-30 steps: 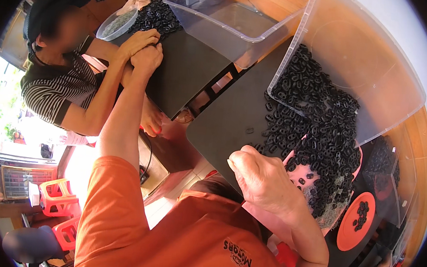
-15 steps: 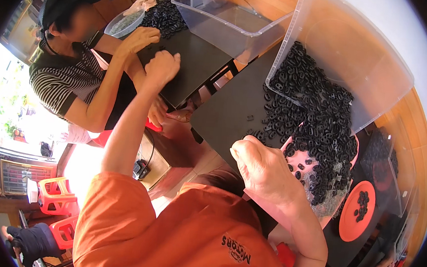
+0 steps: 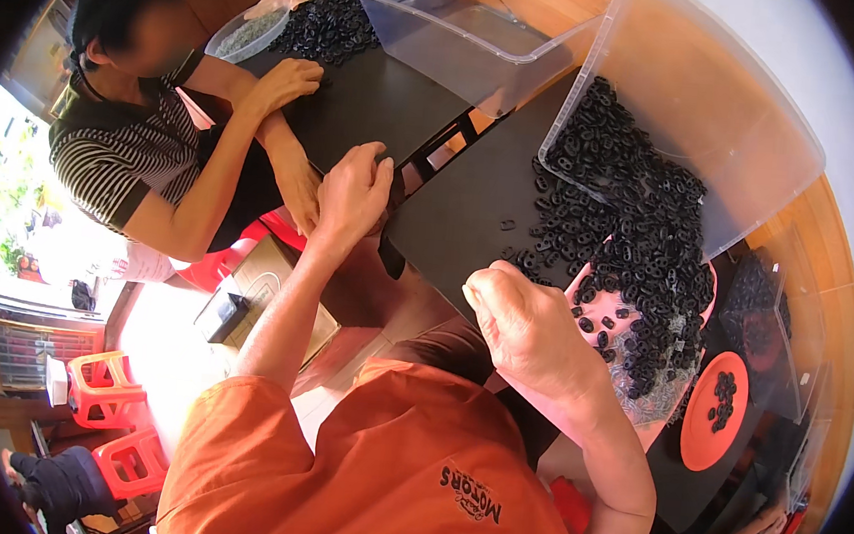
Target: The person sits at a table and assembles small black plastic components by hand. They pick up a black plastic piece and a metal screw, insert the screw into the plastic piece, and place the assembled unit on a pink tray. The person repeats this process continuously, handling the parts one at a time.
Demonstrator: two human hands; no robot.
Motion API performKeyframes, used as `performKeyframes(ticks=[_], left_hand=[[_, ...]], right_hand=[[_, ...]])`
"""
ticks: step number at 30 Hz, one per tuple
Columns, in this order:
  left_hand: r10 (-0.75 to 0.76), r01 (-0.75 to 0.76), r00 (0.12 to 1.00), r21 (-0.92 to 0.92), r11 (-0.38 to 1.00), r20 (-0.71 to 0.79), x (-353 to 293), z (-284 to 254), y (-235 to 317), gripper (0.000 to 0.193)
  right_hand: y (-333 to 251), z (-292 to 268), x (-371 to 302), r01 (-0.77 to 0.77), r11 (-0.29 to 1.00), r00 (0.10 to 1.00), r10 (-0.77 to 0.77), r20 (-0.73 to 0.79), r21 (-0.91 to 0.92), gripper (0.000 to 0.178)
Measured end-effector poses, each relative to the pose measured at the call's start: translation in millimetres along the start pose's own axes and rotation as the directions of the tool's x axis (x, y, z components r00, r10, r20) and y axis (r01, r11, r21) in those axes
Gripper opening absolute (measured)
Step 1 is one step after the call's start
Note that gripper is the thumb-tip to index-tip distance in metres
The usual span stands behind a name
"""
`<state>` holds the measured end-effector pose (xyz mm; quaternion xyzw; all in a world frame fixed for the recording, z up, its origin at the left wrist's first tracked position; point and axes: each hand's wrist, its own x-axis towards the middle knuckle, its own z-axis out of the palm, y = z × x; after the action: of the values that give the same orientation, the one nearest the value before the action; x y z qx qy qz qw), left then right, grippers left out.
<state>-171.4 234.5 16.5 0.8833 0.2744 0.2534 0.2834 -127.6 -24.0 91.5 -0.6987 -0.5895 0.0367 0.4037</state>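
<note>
My left hand [image 3: 353, 189] is stretched forward with its fingers curled against the near corner of the far black table [image 3: 380, 93]; nothing shows in it. My right hand [image 3: 518, 319] is a closed fist at the front edge of the nearer black table [image 3: 472, 200], and what is inside it is hidden. Just right of that fist, a heap of small black rings [image 3: 642, 214] spills from a tipped clear bin [image 3: 719, 119] into a pink tray [image 3: 585, 295].
A co-worker in a striped shirt [image 3: 125, 158] sits at the left, with one hand [image 3: 286, 80] on the far table and the other hand [image 3: 297, 192] beside my left hand. Around are an upright clear bin [image 3: 466, 29], an orange round lid [image 3: 717, 410], a cardboard box [image 3: 265, 284], and red stools [image 3: 101, 392].
My left hand has drawn back from beside the co-worker's hands to the table corner. My right fist has stayed at the table edge. The co-worker's hands have spread apart.
</note>
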Motion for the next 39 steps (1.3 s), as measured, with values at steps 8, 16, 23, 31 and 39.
performKeyframes(ticks=[8, 16, 23, 31, 39], left_hand=[[-0.067, 0.118, 0.991, -0.527, 0.842, 0.115, -39.6, 4.7, 27.7, 0.013], [0.137, 0.373, 0.833, -0.728, 0.575, 0.536, -66.2, 2.4, 68.3, 0.022], [0.108, 0.397, 0.829, -0.714, 0.576, 0.549, -44.1, 3.9, 57.0, 0.023], [0.079, 0.424, 0.862, -0.798, 0.429, 0.501, -23.9, 11.4, 41.6, 0.012], [-0.009, 0.328, 0.945, -0.944, 0.037, 0.328, -10.0, 26.7, 21.9, 0.013]], right_hand=[[27.7, 5.4, 15.4, -0.096, 0.977, 0.960, 0.142, -0.243, 0.192, 0.005], [49.6, 15.1, 42.7, -0.210, 0.917, 0.945, 0.280, -0.171, 0.338, 0.003], [53.9, 28.2, 63.2, -0.095, 0.993, 0.990, 0.101, -0.099, 0.064, 0.005], [65.6, 39.7, 88.4, -0.078, 0.997, 0.983, 0.082, -0.164, 0.030, 0.009], [63.7, 37.9, 96.9, -0.285, 0.920, 0.934, 0.330, -0.140, 0.269, 0.008]])
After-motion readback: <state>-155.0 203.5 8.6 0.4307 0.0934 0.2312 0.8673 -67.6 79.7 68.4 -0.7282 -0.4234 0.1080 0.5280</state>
